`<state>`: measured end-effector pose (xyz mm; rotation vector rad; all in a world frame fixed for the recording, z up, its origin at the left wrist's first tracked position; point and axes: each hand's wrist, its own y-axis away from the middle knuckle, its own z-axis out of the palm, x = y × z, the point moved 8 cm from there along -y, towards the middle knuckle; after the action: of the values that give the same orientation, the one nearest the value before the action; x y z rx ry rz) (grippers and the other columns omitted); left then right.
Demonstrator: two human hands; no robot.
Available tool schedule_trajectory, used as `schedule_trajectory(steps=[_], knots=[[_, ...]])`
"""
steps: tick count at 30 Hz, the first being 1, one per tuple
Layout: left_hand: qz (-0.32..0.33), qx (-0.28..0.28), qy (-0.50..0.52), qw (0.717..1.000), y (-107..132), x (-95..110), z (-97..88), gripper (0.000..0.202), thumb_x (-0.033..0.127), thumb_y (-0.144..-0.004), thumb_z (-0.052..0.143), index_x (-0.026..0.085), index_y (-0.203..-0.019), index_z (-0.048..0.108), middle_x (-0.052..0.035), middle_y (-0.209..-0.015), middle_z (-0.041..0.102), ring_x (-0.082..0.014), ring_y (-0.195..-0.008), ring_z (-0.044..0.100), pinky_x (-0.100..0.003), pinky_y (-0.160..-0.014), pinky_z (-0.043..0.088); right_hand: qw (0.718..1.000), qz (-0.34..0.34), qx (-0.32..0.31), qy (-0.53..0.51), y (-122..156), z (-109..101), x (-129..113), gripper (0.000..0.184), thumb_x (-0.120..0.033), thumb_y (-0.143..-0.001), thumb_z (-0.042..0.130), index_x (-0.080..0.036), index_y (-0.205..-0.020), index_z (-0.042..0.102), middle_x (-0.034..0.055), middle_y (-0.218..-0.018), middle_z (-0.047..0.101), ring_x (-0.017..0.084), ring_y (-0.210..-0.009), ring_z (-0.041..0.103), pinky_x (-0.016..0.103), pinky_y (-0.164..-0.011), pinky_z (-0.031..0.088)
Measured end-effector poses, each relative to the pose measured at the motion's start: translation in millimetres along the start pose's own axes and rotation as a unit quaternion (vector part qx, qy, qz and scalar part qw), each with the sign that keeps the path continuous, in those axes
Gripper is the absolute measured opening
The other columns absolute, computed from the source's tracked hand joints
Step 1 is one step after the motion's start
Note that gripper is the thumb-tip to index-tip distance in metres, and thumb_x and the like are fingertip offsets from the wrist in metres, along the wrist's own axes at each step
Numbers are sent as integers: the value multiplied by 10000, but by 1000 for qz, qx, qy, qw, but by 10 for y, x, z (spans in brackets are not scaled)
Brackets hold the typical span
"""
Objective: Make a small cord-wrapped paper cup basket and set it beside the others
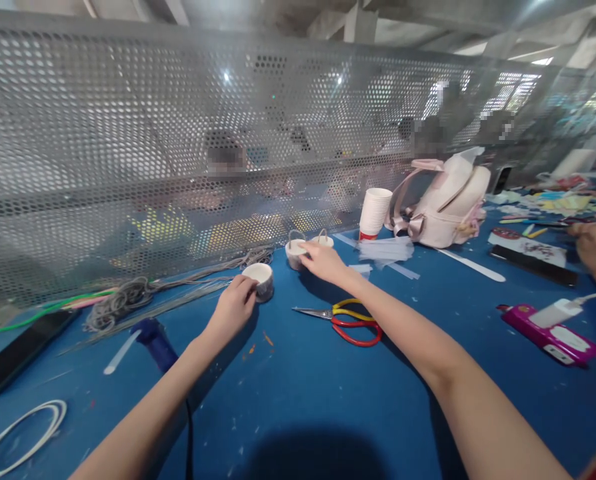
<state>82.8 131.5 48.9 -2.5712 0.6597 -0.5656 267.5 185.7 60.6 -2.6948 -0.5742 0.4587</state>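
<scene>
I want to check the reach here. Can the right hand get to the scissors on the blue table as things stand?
Probably yes. The scissors lie uncovered on the blue table, just beside the right forearm, with nothing on them. The right hand rests on a small cup and would only need to draw back.

On the blue table (pixel 303 393), the left hand (pixel 233 308) grips the rim of a small white cup (pixel 261 277). The right hand (pixel 323 261) rests its fingertips on a small handled cup (pixel 295 252), with a second handled cup (pixel 323 240) just behind. Yellow-and-red scissors (pixel 351 319) lie near the right forearm. A stack of paper cups (pixel 375 212) stands beside a pink backpack (pixel 448 200).
</scene>
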Motion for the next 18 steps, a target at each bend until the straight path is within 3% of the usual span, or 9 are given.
schedule_trajectory(steps=[4,7,11,18], knots=[[1,8,-4,1000,-149,-6,37,203,181,-788,394,193,-821,594,-92,-904,614,-226,-865,610,-352,-789,505,997,46,59,-8,-59,-304,236,366,-183,-924,335,-163,-1218,552,88,-1233,601,187,-1114,552,307,-933,413],[2,16,-6,1000,-251,-9,86,203,167,-783,396,186,-823,594,-99,-903,605,-232,-870,608,-360,-800,502,995,81,56,2,-64,-374,425,350,-173,-911,343,-187,-1146,602,75,-1155,645,206,-1055,585,326,-896,433],[5,23,-5,1000,-340,-19,188,208,147,-773,405,190,-822,602,-86,-868,595,-227,-865,608,-352,-803,503,996,88,1,18,-36,-223,536,243,-197,-869,473,-219,-1025,658,56,-1080,671,219,-995,612,311,-835,460],[3,33,2,999,-423,-37,388,231,120,-778,408,167,-862,618,-93,-888,595,-225,-895,605,-354,-830,496,993,78,-69,50,-17,20,594,292,-346,-907,547,-155,-1128,566,72,-1126,590,193,-962,595,407,-825,505]])
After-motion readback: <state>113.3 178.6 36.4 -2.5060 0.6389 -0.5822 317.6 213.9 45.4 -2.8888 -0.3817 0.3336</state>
